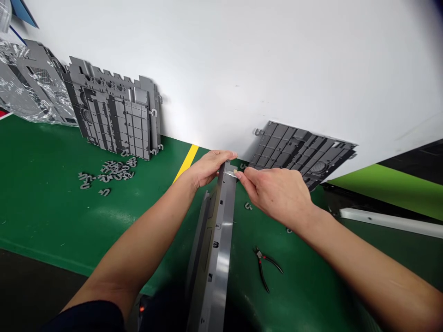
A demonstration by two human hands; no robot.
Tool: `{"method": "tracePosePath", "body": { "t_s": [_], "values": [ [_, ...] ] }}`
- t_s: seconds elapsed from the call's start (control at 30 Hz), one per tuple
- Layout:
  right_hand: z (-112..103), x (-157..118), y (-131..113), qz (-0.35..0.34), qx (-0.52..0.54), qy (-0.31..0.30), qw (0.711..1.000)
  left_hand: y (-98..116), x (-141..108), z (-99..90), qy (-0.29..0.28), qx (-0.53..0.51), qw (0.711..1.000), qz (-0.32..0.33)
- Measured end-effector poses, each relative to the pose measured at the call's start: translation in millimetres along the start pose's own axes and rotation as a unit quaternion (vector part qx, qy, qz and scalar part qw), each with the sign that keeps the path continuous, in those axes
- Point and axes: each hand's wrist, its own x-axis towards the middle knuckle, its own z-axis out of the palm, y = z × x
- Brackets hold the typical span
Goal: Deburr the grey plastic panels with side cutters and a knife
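A grey plastic panel (pixel 226 216) stands on edge before me, its long narrow side running away from me. My left hand (pixel 210 168) grips the panel's far end, with the fingers bent over its corner. Closed in a pinch, my right hand (pixel 278 191) holds a small pointed knife blade (pixel 230 174) against the narrow side near that end. Whether the blade has a handle is hidden by my fingers. Below my right hand, black-handled cutting pliers (pixel 265 267) lie spread on the green surface.
Several grey hook-shaped pieces (pixel 116 170) lie heaped at the left. Ribbed grey panels (pixel 117 115) lean against the white wall (pixel 221 69), beside plastic-wrapped ones (pixel 41 87). Another panel (pixel 294 150) leans at the right, near a white bar (pixel 391 221).
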Motion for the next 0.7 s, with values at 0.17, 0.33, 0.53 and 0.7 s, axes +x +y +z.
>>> {"method": "tracePosePath", "body": {
  "t_s": [0.17, 0.33, 0.53, 0.7],
  "values": [
    [-3, -15, -17, -0.032, 0.041, -0.007, 0.999, 1, -2, -7.1, 0.008, -0.008, 1.0, 0.001],
    [-1, -18, -15, 0.03, 0.183, -0.004, 0.983, 0, -1, -6.2, 0.011, -0.003, 1.0, -0.001],
    [0, -14, 1, 0.136, 0.343, 0.006, 0.929, 0, -4, -2.8, 0.002, 0.0, 1.0, -0.009],
    [8, -28, 6, 0.203, 0.409, -0.011, 0.89, 5, -11, -21.1, -0.08, 0.064, 0.994, 0.023]
  ]
}}
